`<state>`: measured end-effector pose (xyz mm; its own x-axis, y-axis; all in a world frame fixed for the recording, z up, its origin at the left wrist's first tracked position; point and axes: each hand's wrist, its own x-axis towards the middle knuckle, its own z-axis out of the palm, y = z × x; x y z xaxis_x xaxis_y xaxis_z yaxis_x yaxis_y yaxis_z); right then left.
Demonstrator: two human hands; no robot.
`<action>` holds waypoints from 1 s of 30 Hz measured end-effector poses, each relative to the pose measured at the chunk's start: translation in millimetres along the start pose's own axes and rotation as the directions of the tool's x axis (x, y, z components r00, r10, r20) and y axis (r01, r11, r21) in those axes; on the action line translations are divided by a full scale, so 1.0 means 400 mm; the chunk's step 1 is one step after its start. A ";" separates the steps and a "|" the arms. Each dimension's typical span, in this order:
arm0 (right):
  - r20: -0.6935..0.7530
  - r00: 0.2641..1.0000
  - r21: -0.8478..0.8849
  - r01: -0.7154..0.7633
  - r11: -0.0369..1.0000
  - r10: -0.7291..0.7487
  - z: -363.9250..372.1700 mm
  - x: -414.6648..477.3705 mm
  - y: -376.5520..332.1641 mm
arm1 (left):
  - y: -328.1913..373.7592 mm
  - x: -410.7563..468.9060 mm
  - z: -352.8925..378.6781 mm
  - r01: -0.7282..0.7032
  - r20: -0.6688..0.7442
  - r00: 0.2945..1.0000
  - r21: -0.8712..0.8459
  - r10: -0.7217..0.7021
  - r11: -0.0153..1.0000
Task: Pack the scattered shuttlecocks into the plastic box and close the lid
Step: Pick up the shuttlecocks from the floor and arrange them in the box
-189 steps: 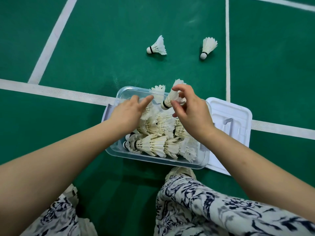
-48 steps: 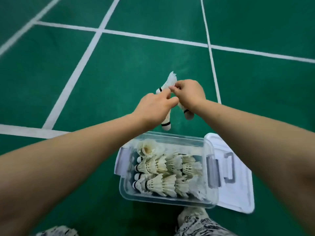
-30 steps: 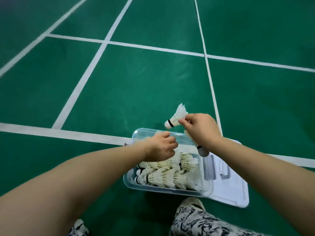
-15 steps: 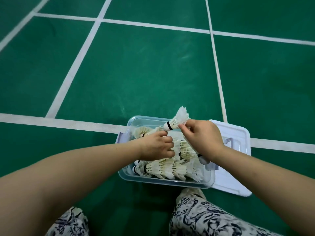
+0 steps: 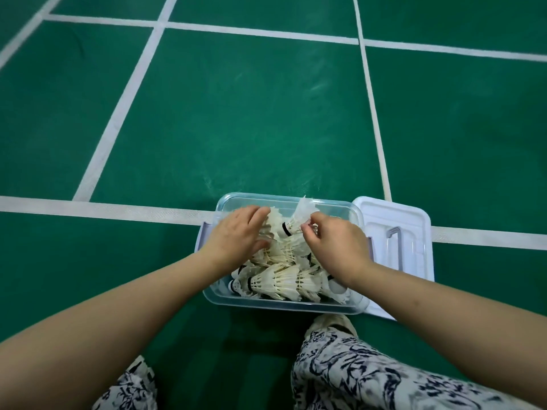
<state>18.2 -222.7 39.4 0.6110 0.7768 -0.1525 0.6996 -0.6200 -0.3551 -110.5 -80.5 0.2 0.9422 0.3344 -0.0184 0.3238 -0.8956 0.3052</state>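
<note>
The clear plastic box (image 5: 284, 305) sits on the green floor in front of me, packed with several white feather shuttlecocks (image 5: 278, 281). Its white lid (image 5: 410, 224) lies flat beside it on the right, partly tucked under the box. My right hand (image 5: 336, 247) is over the box's back right and pinches one shuttlecock (image 5: 294, 221) by its feathers, cork pointing left. My left hand (image 5: 236, 236) reaches over the back left of the box, fingers stretched out and resting on the shuttlecocks there. Both hands hide part of the pile.
White court lines (image 5: 118, 209) cross the green floor behind and beside the box. My knees in patterned trousers (image 5: 370, 374) and a shoe tip (image 5: 331, 321) sit just in front of the box. No loose shuttlecocks show on the floor.
Both hands came back from the floor to the box, carrying the picked-up shuttlecocks. My left hand's fingers have uncurled onto the pile; my right hand has lowered its shuttlecock toward the box.
</note>
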 end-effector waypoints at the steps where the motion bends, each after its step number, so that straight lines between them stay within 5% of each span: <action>1: 0.013 1.000 0.008 -0.011 1.000 0.011 0.010 -0.003 -0.002 | 0.001 -0.002 0.004 0.032 0.041 0.999 -0.023 -0.031 0.999; 9: 0.114 0.993 0.165 -0.047 0.985 0.028 0.052 0.027 -0.011 | 0.011 0.040 0.022 0.067 0.098 0.993 0.009 -0.067 0.998; 22: 0.334 0.931 0.084 -0.181 0.980 0.144 0.095 0.078 0.003 | 0.064 0.077 0.071 0.050 0.225 0.970 0.204 -0.096 0.978; 30: 0.145 0.958 0.309 -0.282 0.908 0.248 0.054 0.052 0.044 | 0.076 0.077 0.074 0.088 0.279 0.954 0.105 -0.114 0.991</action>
<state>35.4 -215.4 10.1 0.7047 0.6065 -0.3682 0.3489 -0.7481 -0.5645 -69.0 -106.3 -19.3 0.8853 0.3393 -0.3179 0.4127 -0.8884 0.2009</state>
